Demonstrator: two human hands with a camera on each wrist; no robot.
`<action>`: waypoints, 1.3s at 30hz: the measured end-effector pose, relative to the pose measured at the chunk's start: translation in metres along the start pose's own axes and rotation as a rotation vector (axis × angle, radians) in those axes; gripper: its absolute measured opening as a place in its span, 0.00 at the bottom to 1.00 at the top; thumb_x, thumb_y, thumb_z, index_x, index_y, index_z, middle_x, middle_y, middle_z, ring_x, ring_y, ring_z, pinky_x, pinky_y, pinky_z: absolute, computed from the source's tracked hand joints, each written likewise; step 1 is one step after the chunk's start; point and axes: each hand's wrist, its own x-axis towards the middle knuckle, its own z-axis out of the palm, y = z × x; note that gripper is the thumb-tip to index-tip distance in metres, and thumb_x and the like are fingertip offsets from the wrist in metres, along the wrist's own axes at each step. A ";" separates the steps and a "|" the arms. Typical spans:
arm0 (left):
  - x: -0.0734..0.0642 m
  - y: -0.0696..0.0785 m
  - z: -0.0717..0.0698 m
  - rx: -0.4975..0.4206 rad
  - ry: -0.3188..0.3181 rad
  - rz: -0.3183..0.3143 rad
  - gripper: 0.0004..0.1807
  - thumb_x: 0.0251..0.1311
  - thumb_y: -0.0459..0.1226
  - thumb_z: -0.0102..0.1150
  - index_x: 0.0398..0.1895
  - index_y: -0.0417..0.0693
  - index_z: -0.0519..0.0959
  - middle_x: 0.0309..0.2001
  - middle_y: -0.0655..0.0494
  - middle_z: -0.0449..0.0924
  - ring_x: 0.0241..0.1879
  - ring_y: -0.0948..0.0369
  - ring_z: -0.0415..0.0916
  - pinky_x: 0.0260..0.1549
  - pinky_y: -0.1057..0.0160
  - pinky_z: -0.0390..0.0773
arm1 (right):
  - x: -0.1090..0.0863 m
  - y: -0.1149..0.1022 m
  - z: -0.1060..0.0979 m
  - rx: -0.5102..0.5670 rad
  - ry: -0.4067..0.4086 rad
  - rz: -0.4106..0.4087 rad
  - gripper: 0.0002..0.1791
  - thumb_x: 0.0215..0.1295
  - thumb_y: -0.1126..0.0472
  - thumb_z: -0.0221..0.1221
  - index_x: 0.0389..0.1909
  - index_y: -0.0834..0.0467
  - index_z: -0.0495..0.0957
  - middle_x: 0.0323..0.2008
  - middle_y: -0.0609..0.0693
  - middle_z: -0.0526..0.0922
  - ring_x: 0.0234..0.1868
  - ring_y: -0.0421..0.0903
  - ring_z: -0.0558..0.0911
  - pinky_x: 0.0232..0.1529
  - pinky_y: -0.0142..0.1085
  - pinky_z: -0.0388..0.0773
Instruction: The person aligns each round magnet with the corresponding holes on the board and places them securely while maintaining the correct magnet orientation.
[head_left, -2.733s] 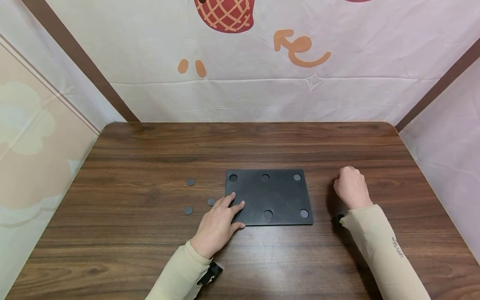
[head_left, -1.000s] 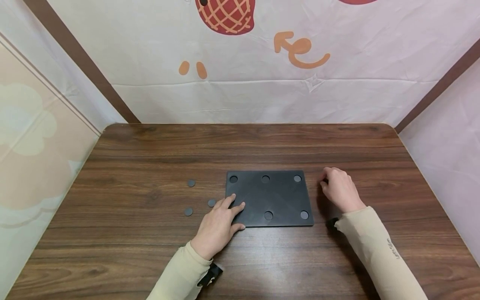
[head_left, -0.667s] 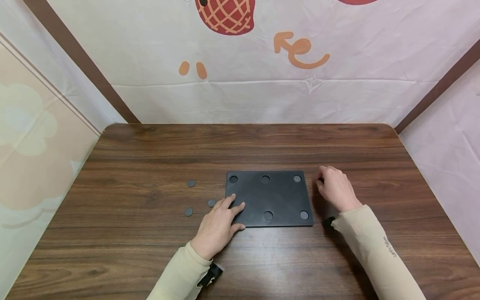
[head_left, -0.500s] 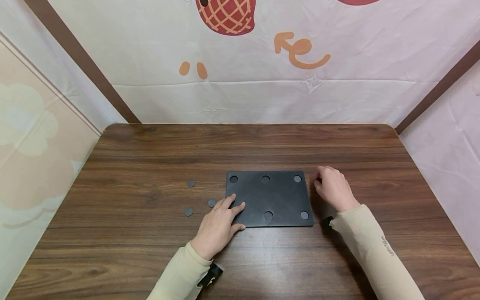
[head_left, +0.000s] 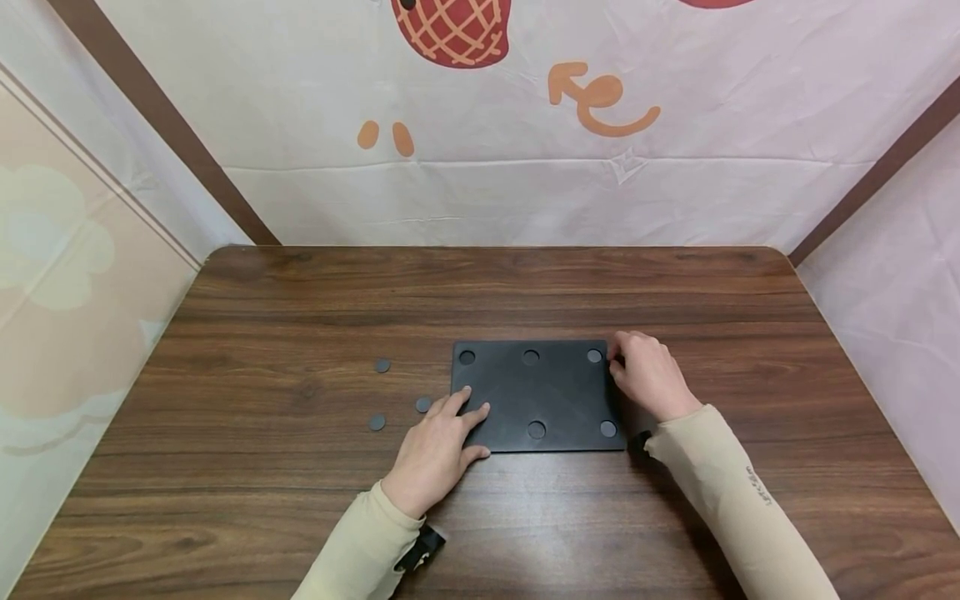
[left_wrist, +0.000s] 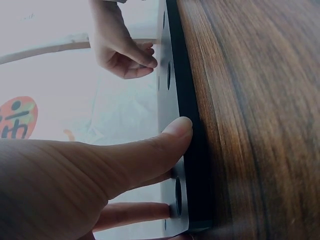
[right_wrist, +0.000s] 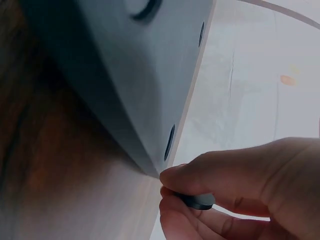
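While my left hand [head_left: 435,458] rests, fingers spread, on the dark rectangular plastic-looking plate [head_left: 555,392], my right hand [head_left: 648,375] pinches a round dark disc [right_wrist: 200,201] beside the plate's far-right corner, plate length running leftward.

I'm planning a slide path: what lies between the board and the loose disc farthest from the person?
Straight across from the farthest disc to the board, the head view shows only bare tabletop; the left hand lies nearer the person.
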 end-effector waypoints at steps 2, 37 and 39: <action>0.000 0.000 0.000 0.001 0.001 0.001 0.28 0.52 0.45 0.69 0.57 0.46 0.79 0.63 0.40 0.70 0.59 0.41 0.71 0.37 0.50 0.82 | 0.001 -0.002 0.001 0.000 -0.011 -0.003 0.03 0.58 0.71 0.59 0.32 0.64 0.80 0.32 0.60 0.82 0.30 0.55 0.80 0.31 0.48 0.78; 0.000 0.000 0.000 -0.001 -0.010 -0.005 0.28 0.52 0.45 0.69 0.58 0.47 0.79 0.63 0.40 0.70 0.59 0.42 0.71 0.39 0.49 0.81 | 0.015 -0.039 0.014 0.104 -0.110 -0.137 0.05 0.60 0.72 0.59 0.35 0.61 0.81 0.35 0.55 0.81 0.35 0.50 0.80 0.38 0.44 0.78; 0.000 0.000 0.000 0.000 -0.007 -0.003 0.28 0.52 0.45 0.69 0.58 0.46 0.79 0.63 0.40 0.70 0.59 0.42 0.71 0.39 0.49 0.81 | 0.015 -0.041 0.016 0.106 -0.106 -0.145 0.06 0.60 0.72 0.59 0.35 0.61 0.81 0.36 0.56 0.81 0.36 0.50 0.80 0.38 0.44 0.78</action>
